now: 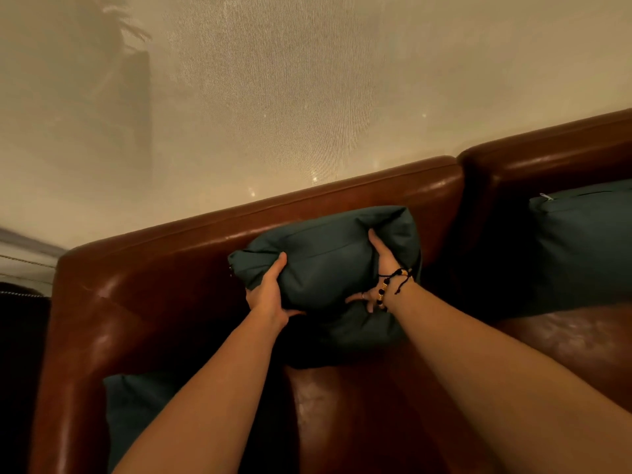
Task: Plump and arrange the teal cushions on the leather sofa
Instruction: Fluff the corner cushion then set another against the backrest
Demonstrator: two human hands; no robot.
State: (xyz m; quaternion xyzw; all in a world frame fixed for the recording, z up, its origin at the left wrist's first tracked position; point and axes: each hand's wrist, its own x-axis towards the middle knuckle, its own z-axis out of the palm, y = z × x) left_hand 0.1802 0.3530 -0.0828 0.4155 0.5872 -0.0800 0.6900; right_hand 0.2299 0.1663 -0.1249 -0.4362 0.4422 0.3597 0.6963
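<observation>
A teal cushion (pixel 325 265) stands against the backrest of the brown leather sofa (pixel 164 268), squeezed inward from both sides. My left hand (pixel 268 292) grips its left edge, thumb below. My right hand (pixel 383 268), with a beaded bracelet at the wrist, presses its right side. A second teal cushion (pixel 581 248) leans on the backrest at the right. A third teal cushion (pixel 136 412) lies by the left armrest, partly hidden under my left forearm.
A sheer beige curtain (pixel 273 97) hangs right behind the sofa back. The sofa's left armrest (pixel 75 336) borders a dark area at the far left. Worn leather seat (pixel 359 422) shows between my forearms.
</observation>
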